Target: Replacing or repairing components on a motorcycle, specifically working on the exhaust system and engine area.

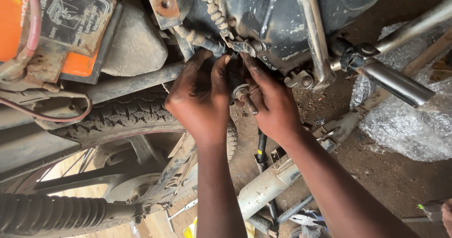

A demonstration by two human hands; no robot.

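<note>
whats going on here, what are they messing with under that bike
A person has both hands up against the underside of a motorcycle. The right hand pinches a threaded bolt with a nut on it, while the left hand presses a dark part beside it, just below a cable end with a small spring. The rear tyre sits right behind the hands, and a shock absorber lies on the dirt ground below.

Orange-and-black battery (61,26), black ribbed tyre (122,118), silver pipe (395,82).
</note>
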